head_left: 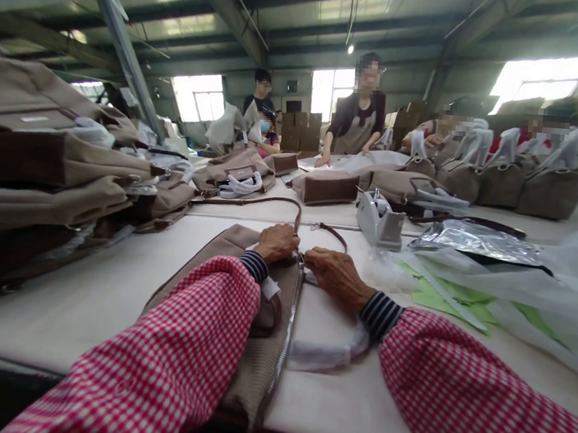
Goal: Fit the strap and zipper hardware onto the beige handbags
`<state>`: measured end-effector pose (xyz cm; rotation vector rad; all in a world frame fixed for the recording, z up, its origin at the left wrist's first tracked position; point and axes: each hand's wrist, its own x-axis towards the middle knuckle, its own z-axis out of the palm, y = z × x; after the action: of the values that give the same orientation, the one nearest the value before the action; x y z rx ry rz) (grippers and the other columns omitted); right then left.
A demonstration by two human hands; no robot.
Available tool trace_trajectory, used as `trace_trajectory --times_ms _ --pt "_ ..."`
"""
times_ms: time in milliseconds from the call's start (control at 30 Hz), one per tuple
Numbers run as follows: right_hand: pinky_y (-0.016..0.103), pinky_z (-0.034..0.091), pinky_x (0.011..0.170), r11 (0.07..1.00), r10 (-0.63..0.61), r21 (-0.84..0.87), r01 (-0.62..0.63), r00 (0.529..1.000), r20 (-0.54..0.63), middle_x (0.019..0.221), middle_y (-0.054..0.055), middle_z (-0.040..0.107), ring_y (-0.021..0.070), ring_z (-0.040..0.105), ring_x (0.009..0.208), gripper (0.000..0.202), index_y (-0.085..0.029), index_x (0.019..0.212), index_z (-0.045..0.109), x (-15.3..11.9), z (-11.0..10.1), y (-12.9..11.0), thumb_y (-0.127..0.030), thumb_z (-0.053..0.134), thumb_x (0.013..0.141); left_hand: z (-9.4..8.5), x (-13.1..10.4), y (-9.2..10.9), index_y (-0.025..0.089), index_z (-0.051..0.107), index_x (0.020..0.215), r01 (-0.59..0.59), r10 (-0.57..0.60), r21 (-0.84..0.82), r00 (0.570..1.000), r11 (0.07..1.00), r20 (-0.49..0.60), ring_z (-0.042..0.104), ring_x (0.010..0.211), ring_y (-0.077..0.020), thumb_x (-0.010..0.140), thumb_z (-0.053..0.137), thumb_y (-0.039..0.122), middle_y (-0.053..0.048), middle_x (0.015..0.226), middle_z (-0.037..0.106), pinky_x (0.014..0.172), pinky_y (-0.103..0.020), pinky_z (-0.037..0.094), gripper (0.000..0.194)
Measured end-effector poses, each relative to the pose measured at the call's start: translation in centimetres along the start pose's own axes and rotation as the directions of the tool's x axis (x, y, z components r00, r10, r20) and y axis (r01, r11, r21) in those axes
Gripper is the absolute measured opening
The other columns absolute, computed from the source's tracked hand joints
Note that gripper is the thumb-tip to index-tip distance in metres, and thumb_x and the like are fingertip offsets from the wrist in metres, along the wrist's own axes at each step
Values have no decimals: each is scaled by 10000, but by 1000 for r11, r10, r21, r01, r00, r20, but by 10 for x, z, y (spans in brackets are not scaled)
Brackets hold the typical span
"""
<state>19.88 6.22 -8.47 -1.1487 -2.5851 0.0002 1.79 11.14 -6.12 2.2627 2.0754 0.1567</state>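
A taupe handbag [237, 239] lies on its side in front of me, its metal zipper [287, 336] running along the right edge. A thin brown shoulder strap [270, 200] curves over the table and down into my left hand [277, 242], whose fingers are closed around its end at the bag's far corner. Facing it, my right hand [341, 277] pinches the bag's edge by the zipper end; the fingertips hide the exact spot. The strap's other end, with a metal clip [315, 226], lies just beyond. A handle in white wrapping [325, 356] rests below my right hand.
Taupe bags [86, 180] are piled high at the left. A grey tape dispenser [379, 220], silvery plastic packets [482, 242] and green sheets [453, 293] lie to the right. More bags [551, 190] stand farther back, where several people work, one person [361, 119] standing across the table.
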Motion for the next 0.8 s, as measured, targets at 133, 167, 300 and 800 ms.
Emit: trace_trajectory --times_ms 133,167,300,800 --pt "275 343 714 992 -65 113 60 997 40 886 48 703 175 610 809 163 -186 864 617 -20 -3 -12 -99 526 967 4 -4 -4 164 656 1255 65 -66 16 998 998 13 684 1105 -242 1012 657 384 -100 1259 679 950 -453 597 327" --pt "273 342 701 978 -108 187 95 992 62 836 30 678 165 584 766 160 -191 835 598 -29 -4 -17 -115 538 963 5 -3 -5 167 656 1257 75 -76 13 997 997 16 683 1109 -243 1011 659 384 -100 1263 678 951 -451 597 328" --pt "268 343 656 825 -239 545 154 967 88 720 -17 550 144 478 665 218 -208 772 516 -65 -9 -34 -217 536 989 6 4 -9 166 654 1259 101 -101 -11 995 995 22 686 1104 -243 1008 664 386 -99 1258 679 944 -447 599 334" --pt "267 379 661 735 -233 648 199 972 -34 752 -28 563 133 519 682 225 -190 825 545 -73 -2 -29 -209 523 1048 -34 -111 -17 261 678 1181 -813 810 -5 580 583 86 578 1234 -220 1041 478 109 -18 1244 713 1166 -421 330 288"
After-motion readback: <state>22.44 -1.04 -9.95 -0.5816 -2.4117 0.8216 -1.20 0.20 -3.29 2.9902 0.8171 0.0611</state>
